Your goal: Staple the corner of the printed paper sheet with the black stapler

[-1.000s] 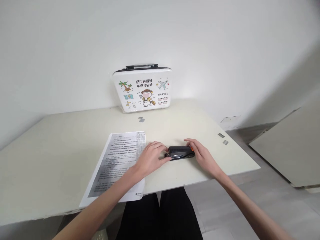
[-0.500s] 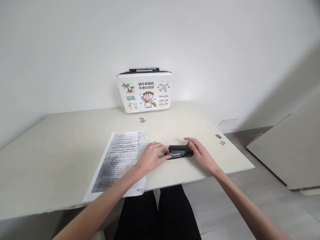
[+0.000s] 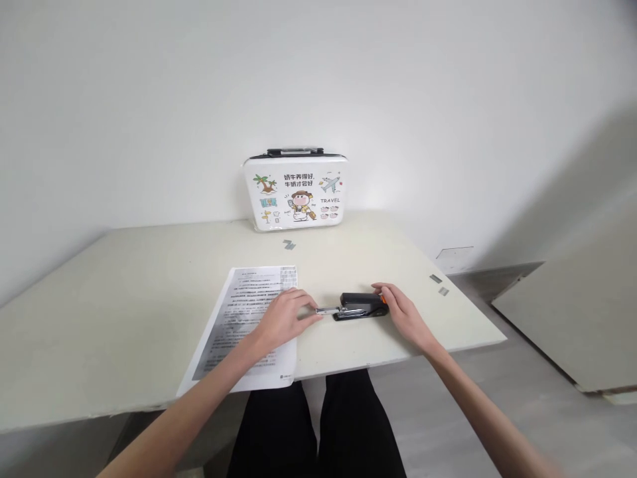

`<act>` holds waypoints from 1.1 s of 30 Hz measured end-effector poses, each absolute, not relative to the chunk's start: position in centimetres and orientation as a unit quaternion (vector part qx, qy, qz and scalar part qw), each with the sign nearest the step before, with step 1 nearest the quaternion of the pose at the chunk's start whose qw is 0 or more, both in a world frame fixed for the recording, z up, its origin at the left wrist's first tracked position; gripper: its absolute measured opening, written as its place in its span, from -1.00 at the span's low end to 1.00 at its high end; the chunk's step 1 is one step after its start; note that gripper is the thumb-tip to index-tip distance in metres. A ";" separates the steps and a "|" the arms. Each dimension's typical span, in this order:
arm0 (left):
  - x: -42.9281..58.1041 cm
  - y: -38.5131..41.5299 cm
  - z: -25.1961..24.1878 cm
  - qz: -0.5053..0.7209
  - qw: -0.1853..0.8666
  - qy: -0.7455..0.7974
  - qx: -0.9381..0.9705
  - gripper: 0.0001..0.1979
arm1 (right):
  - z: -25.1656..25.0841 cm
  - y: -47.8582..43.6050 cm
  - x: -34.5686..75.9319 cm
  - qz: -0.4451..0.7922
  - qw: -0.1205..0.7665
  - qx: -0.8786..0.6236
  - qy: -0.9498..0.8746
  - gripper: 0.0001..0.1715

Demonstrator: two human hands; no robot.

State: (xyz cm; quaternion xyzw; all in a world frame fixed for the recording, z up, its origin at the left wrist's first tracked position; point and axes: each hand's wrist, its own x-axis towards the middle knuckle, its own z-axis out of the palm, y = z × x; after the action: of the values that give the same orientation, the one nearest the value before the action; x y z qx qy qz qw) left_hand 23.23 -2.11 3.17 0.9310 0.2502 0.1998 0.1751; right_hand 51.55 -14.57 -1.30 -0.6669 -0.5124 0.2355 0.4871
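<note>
A black stapler [image 3: 362, 305] with an orange rear tab lies on the pale table [image 3: 124, 292], near its front edge. My right hand [image 3: 402, 313] grips the stapler's rear end with curled fingers. A thin silver staple tray [image 3: 326, 310] sticks out of the stapler's front towards the left. My left hand [image 3: 284, 317] is closed, with its fingertips pinched on the end of that tray. The heel of that hand rests on the right edge of a printed sheet of paper [image 3: 239, 328].
A white carry case [image 3: 296, 192] with cartoon prints and a black handle stands upright against the wall at the back. Small staple strips lie on the table, one [image 3: 289, 245] before the case, two [image 3: 438, 284] near the right edge. A board [image 3: 577, 312] lies on the floor at right.
My left hand has moved left and the silver tray now sticks out of the stapler's front. My right hand has stayed on the rear end. The view has shifted slightly.
</note>
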 end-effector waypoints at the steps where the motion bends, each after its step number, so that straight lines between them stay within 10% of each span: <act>1: 22.9 -2.1 3.2 0.199 0.175 0.250 0.931 -0.77 | -1.2 -14.6 51.5 0.241 0.487 -0.669 -0.507 -0.41; 33: 29.9 16.9 2.4 0.201 0.061 0.432 0.877 -0.87 | -0.4 -14.3 51.6 0.273 0.525 -0.680 -0.432 -0.41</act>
State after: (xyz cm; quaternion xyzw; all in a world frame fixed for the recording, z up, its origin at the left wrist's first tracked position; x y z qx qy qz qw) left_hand 29.91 16.87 2.43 0.8771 0.4320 0.2010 0.0608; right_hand 51.60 -14.34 -0.36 -0.6803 -0.4320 0.2728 0.5255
